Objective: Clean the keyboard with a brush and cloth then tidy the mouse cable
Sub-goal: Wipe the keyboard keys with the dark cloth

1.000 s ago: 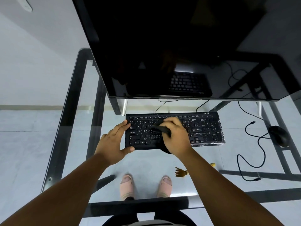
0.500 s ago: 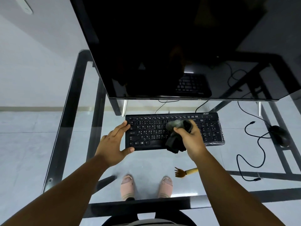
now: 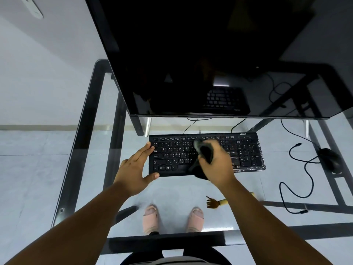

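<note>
A black keyboard lies on the glass desk under the monitor. My left hand braces its left end, fingers straight along the edge and thumb at the front. My right hand grips a dark cloth bunched over the middle keys. A small brush with brown bristles and a pale handle lies on the glass near my right forearm, which hides most of the handle. The black mouse sits at the right, its cable looping loosely toward the front.
A large dark monitor overhangs the back of the desk. The desk's black frame runs down the left side and across the front. A chair and two feet in pink slippers show through the glass.
My right hand with the cloth went right across the keys, then came back left toward the middle and up to the upper rows. My left hand stayed at the keyboard's left end.
</note>
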A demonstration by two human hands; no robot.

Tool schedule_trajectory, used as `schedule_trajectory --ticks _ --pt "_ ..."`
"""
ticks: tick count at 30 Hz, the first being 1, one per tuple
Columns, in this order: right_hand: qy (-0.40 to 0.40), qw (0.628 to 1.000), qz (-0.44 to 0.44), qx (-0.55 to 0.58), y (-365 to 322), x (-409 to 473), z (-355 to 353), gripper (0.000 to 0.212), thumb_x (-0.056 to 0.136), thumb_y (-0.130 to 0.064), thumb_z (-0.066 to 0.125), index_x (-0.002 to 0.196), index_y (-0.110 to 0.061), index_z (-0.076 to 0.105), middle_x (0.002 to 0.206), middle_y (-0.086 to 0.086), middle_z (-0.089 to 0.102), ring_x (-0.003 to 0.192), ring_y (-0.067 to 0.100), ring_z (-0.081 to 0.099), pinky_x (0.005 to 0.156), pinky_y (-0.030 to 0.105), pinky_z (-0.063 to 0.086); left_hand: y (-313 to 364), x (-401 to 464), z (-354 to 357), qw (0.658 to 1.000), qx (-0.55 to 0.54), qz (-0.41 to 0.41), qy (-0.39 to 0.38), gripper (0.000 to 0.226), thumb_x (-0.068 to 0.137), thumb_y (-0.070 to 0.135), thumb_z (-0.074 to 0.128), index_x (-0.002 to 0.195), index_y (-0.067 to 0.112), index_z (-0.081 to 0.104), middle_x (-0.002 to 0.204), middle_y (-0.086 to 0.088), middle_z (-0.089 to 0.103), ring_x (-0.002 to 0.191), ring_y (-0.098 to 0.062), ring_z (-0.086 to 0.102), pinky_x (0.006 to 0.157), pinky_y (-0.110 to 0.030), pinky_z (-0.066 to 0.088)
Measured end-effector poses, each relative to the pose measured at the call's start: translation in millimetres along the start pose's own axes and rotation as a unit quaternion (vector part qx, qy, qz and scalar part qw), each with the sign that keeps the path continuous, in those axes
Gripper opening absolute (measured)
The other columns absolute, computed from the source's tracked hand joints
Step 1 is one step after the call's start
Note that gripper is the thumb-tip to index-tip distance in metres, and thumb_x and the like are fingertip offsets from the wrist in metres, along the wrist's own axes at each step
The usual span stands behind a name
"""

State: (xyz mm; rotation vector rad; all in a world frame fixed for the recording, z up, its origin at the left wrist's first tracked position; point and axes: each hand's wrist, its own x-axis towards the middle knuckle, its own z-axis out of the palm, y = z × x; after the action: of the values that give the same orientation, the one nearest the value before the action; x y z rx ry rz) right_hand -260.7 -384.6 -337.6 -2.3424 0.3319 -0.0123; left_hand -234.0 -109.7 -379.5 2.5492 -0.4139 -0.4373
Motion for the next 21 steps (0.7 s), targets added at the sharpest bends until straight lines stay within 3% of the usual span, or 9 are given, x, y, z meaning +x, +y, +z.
schedule_trajectory --ticks 5,9,11,15,21 --pt "-0.046 0.986 -0.14 -0.077 -6 -13 26 0.038 0.071 -0.002 0.064 0.107 -0.015 0.068 0.108 0.003 0.069 0.101 0.026 0.059 0.087 0.036 0.051 0 0 1 1.0 0.006 -0.001 -0.001 0.089 0.084 0.055 0.064 0.153 0.036 0.012 0.159 0.026 0.001 0.142 -0.009 0.03 0.111 -0.043 0.028" --pt "-0.138 0.959 -0.23 -0.094 2 -24 20 0.036 0.067 0.0 0.058 0.099 -0.014 0.069 0.111 -0.002 0.07 0.104 0.022 0.058 0.089 0.032 0.051 -3 0 2 1.0 0.009 0.006 0.003 0.089 0.083 0.057 0.063 0.153 0.036 0.013 0.159 0.025 0.002 0.142 -0.008 0.031 0.108 -0.042 0.031" --pt "-0.115 0.958 -0.236 -0.117 13 -27 11 0.039 0.065 0.001 0.059 0.099 -0.014 0.069 0.109 -0.003 0.071 0.102 0.022 0.059 0.086 0.033 0.054 -3 0 2 1.0 0.012 0.005 0.002 0.089 0.083 0.057 0.062 0.153 0.036 0.013 0.159 0.025 0.002 0.141 -0.009 0.032 0.108 -0.042 0.031" --pt "-0.029 0.979 -0.169 -0.115 17 -30 13 0.039 0.067 0.004 0.061 0.1 -0.015 0.067 0.105 0.0 0.071 0.098 0.022 0.06 0.079 0.037 0.056 -2 0 3 1.0 0.013 0.005 0.006 0.089 0.084 0.057 0.062 0.153 0.036 0.012 0.159 0.025 0.001 0.142 -0.01 0.031 0.109 -0.043 0.03" --pt "-0.14 0.954 -0.241 -0.115 -1 -35 22 0.037 0.069 -0.005 0.052 0.101 -0.015 0.066 0.103 -0.002 0.071 0.1 0.02 0.059 0.08 0.031 0.054 -1 0 2 1.0 0.008 0.004 0.004 0.089 0.083 0.056 0.063 0.153 0.036 0.013 0.159 0.025 0.003 0.141 -0.01 0.033 0.108 -0.042 0.031"
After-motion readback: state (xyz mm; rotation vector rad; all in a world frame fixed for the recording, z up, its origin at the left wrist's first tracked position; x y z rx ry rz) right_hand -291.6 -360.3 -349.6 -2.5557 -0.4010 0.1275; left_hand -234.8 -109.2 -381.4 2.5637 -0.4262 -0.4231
